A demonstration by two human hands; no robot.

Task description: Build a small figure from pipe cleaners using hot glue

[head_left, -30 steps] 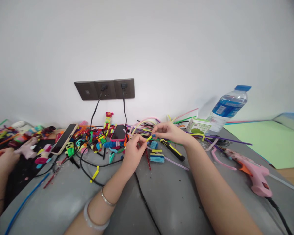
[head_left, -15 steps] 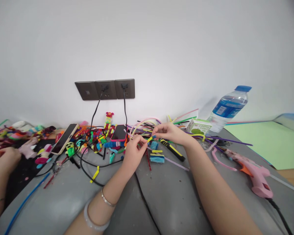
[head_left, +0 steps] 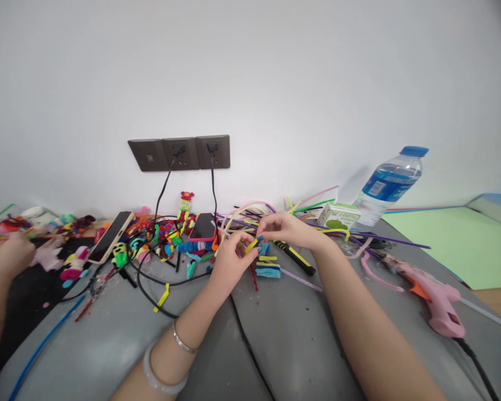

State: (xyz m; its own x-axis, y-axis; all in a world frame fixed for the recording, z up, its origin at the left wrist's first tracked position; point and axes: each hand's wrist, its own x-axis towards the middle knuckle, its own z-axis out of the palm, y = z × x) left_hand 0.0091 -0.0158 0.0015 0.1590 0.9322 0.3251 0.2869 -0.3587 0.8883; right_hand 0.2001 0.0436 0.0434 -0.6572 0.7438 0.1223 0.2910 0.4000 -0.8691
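My left hand (head_left: 232,257) is closed, pinching a short yellow pipe cleaner piece (head_left: 251,245) between thumb and fingertips. My right hand (head_left: 284,229) meets it from the right, its thumb and forefinger pinched at a small blue bit (head_left: 260,239) by the yellow piece's upper end. Whether the blue bit is joined to the yellow one, I cannot tell. Just below the hands lie a folded blue pipe cleaner bundle (head_left: 268,273) and a short yellow strip (head_left: 268,258). A black and yellow utility knife (head_left: 294,258) rests under my right wrist.
At the right lie a pink glue gun (head_left: 436,295) and green paper (head_left: 451,239), with a leaning water bottle (head_left: 390,184) behind. Black cables (head_left: 244,334) cross the grey table (head_left: 300,345). Phones (head_left: 111,236), pipe cleaner figures (head_left: 119,254) and another person's hand (head_left: 10,256) are leftward.
My right hand has shifted slightly left and down, bringing the blue bit closer to the yellow piece. The other person's hand at the far left has moved up.
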